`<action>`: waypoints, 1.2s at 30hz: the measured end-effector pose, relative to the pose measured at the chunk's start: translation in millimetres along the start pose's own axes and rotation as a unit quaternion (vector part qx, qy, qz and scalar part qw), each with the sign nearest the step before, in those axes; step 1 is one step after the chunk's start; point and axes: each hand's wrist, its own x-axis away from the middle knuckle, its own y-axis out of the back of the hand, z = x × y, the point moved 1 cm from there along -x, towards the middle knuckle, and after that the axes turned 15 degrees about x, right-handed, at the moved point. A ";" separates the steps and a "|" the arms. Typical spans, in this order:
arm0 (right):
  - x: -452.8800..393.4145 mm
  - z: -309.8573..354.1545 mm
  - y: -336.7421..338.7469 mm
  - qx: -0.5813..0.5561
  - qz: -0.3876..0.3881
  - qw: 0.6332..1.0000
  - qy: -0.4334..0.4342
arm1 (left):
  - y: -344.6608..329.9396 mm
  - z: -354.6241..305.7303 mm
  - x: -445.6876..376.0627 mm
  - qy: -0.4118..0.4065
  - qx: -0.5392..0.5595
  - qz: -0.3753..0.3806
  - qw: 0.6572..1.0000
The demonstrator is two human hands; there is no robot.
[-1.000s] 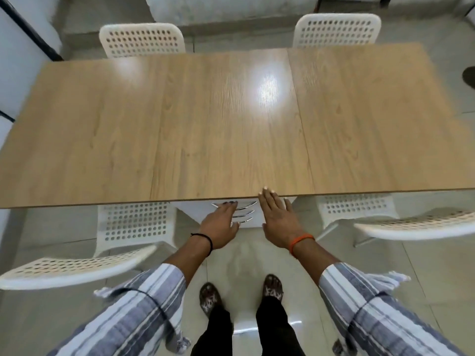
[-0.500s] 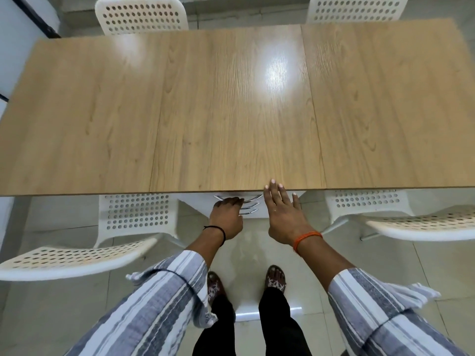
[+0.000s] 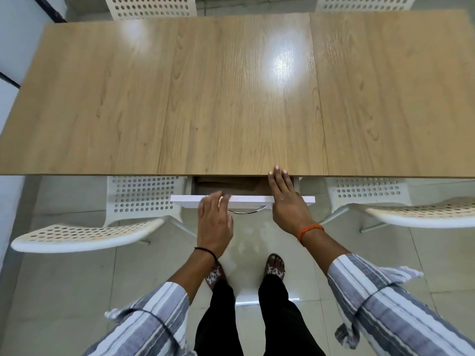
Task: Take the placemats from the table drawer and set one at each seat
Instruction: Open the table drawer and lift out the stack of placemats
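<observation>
Drawer part-open under the near table edge; both hands at it, neither gripping.

Left hand (image 3: pixel 214 222) hovers loose over the white drawer front (image 3: pixel 244 200), fingers blurred, above the metal handle (image 3: pixel 246 210), holding nothing. Drawer (image 3: pixel 231 187) shows a dark brown layer inside, probably the placemats, long side running left-right; not certain. Right hand (image 3: pixel 285 199) lies flat, fingertips on the table (image 3: pixel 231 98) edge, palm over the gap. Judgement: the right hand is nearer the contents, which lie straight ahead of it.

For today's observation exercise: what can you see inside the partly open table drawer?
The drawer is only partly out. Something flat and brown shows inside, perhaps placemats. The tabletop covers the rest, and the right hand covers its right corner.
</observation>
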 end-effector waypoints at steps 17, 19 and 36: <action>58.3 -9.1 -18.0 -0.099 0.135 0.986 -0.022 | 54.2 21.9 12.6 0.159 0.071 0.331 0.928; 65.8 -9.0 -21.5 -0.104 0.158 0.982 -0.008 | 56.0 21.5 27.0 0.162 0.067 0.346 0.922; 82.0 11.4 -69.5 -0.283 0.321 0.899 -0.094 | 49.2 28.6 75.2 0.336 0.248 0.147 0.897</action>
